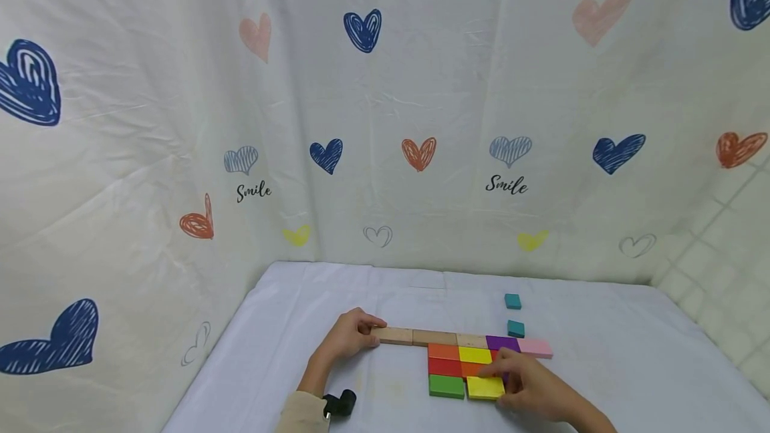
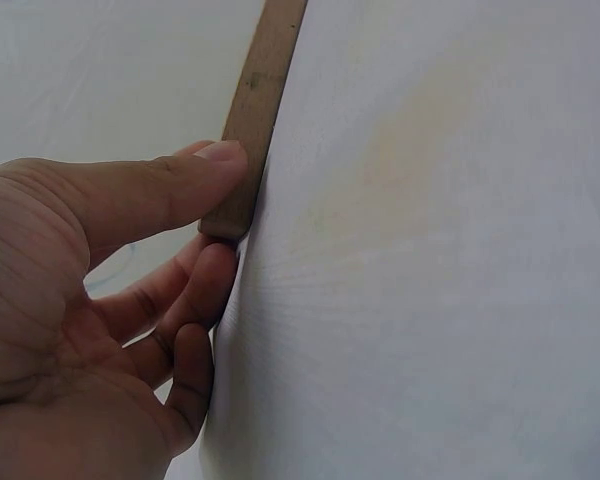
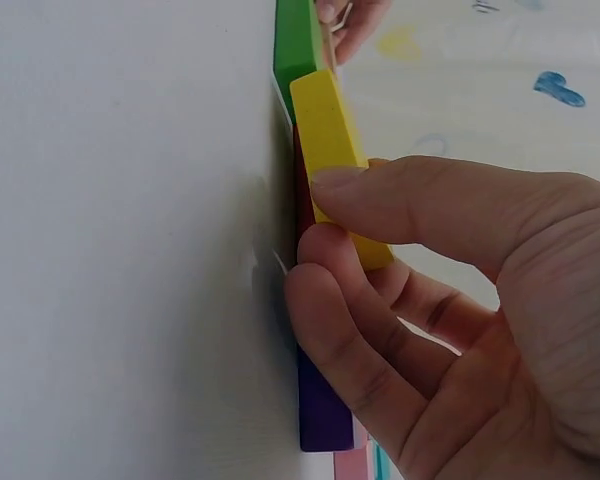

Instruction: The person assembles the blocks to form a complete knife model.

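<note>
My left hand (image 1: 347, 334) is at the left end of a row of plain wooden blocks (image 1: 434, 338). In the left wrist view its thumb and fingers pinch the end of the wooden block (image 2: 260, 90). My right hand (image 1: 532, 385) holds a yellow block (image 1: 484, 389) between thumb and fingers at the front of a coloured patch. Left of that block lies a green block (image 1: 446, 386). The right wrist view shows the yellow block (image 3: 325, 120) tilted against the line of blocks, its far end by the green one. Fingers hide part of the patch's right side.
Behind the yellow block lie red (image 1: 444, 367), orange (image 1: 443, 351) and other yellow blocks (image 1: 475, 355). A purple block (image 1: 502, 342) and a pink block (image 1: 535, 348) continue the wooden row rightward. Two teal blocks (image 1: 512, 301) lie farther back on the white-covered table (image 1: 619, 353).
</note>
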Tool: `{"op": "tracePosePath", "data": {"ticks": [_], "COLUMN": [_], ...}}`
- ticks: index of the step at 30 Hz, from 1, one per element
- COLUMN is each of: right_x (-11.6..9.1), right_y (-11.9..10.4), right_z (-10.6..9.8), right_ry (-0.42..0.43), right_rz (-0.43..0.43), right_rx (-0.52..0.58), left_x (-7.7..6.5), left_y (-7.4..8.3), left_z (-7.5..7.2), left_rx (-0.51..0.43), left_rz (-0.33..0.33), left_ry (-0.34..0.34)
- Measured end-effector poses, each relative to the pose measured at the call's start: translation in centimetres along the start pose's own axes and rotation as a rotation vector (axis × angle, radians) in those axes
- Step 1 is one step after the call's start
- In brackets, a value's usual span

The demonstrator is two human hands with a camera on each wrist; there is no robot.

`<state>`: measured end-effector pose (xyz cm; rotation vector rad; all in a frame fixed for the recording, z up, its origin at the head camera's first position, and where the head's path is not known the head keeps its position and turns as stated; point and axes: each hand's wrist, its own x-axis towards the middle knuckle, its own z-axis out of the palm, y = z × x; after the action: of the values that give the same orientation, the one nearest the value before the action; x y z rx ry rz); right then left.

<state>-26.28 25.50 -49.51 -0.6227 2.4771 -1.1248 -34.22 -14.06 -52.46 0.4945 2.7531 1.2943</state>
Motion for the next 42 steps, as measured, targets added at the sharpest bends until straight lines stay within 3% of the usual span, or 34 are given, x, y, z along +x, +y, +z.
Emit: {"op": "tracePosePath", "data": {"ticks": [17,42], "right_x": [0.28,0.37], "right_y": [-0.07,-0.14], "right_z": [0.24,0.32], "right_ry": [0.037,0.044], "right_rz": [0.066,0.079], "right_rx": [-0.057,-0.082], "left_x": [0.01,0.06], "left_y": [-0.30,-0.03], "left_z": [0.13,0.08], "left_rx": [-0.006,-0.003], "left_rz": [-0.012,-0.009], "left_ry": [0.003,0.004]}}
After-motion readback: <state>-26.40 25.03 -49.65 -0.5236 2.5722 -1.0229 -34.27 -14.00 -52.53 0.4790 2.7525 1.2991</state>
